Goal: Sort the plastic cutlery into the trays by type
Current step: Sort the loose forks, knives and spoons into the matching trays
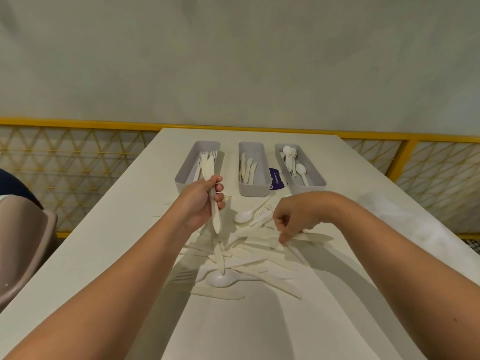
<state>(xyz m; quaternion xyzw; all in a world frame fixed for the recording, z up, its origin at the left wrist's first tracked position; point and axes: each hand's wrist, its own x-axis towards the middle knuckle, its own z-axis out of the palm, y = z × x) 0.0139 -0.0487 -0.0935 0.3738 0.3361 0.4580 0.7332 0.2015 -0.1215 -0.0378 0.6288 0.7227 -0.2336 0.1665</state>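
Observation:
Three grey trays stand in a row at the far end of the white table. The left tray [185,166] holds forks, the middle tray [253,189] holds knives, the right tray [315,181] holds spoons. A heap of loose cream cutlery [249,258] lies in the middle of the table, with a white spoon [220,279] at its near side and another spoon [244,216] beyond it. My left hand [202,201] grips a cream knife [209,170] upright, just in front of the left tray. My right hand [296,216] reaches down and pinches a piece from the heap.
A purple card [275,179] lies between the middle and right trays. A beige chair [20,245] stands at the table's left side. A yellow railing [405,154] with lattice panels runs behind the table along the wall.

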